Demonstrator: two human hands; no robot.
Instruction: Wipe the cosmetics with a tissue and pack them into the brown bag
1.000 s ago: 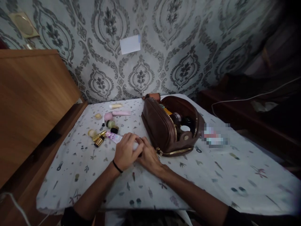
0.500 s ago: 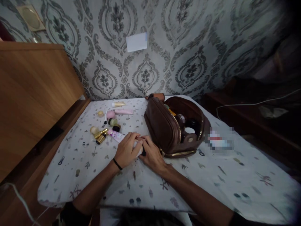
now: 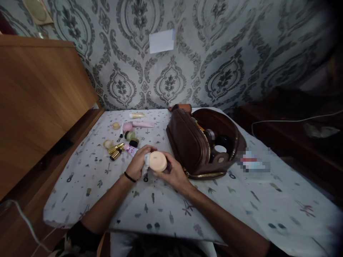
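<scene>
Between my hands is a round, peach-topped cosmetic jar point(image 3: 157, 161), tilted so that its flat round face shows. My right hand point(image 3: 175, 175) grips it from the right, thumb below and fingers behind. My left hand point(image 3: 137, 162) is closed on a crumpled white tissue point(image 3: 146, 163) at the jar's left side; some of its fingers are hidden. Just beyond my left hand lies a purple-and-white tube point(image 3: 130, 150). To the right of my right hand stands an unzipped brown toiletry bag point(image 3: 187, 142) with several containers inside, a white-lidded one point(image 3: 220, 149) among them.
Left on the patterned tablecloth point(image 3: 107, 192) are gold tubes point(image 3: 116, 151), small jars point(image 3: 130, 135), a pink tube point(image 3: 143, 124) and a cream tube point(image 3: 137, 115). A blurred-out item point(image 3: 254, 160) lies right of the bag. A wooden cabinet point(image 3: 45, 82) borders the left.
The jar has been raised and turned, so its peach face now shows where my fingers covered it before. My hands have moved slightly apart. The white tissue now shows more clearly.
</scene>
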